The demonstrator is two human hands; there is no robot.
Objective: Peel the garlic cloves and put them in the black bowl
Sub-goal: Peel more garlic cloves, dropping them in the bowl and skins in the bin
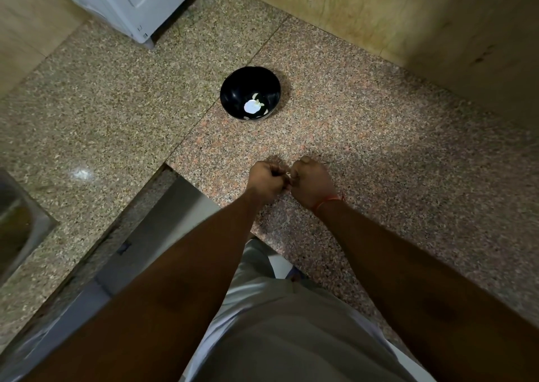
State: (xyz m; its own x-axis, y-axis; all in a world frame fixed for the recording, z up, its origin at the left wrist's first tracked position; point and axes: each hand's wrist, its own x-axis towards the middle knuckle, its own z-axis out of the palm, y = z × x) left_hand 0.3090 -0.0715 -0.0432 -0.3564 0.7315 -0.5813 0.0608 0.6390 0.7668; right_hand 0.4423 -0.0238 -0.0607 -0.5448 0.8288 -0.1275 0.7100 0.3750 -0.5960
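Peeling a clove between two curled hands, low centre of frame.

Left hand (267,181) and right hand (310,184) knuckle to knuckle above the speckled tabletop (393,154), both grips closed tight, fingers curled inward on a garlic clove (288,174) almost wholly hidden between them (only a pale sliver showing, so long axis and pointing not readable). Best done, judging from this: pinched firmly at one end, skin worked loose with a thumbnail from the other, papery bits kept away from the bowl. Black bowl (233,89) well apart, upper centre of frame, upright, mouth open toward the camera, several pale peeled cloves (253,106) lying in its bottom. Red thread (328,202) around the right wrist.
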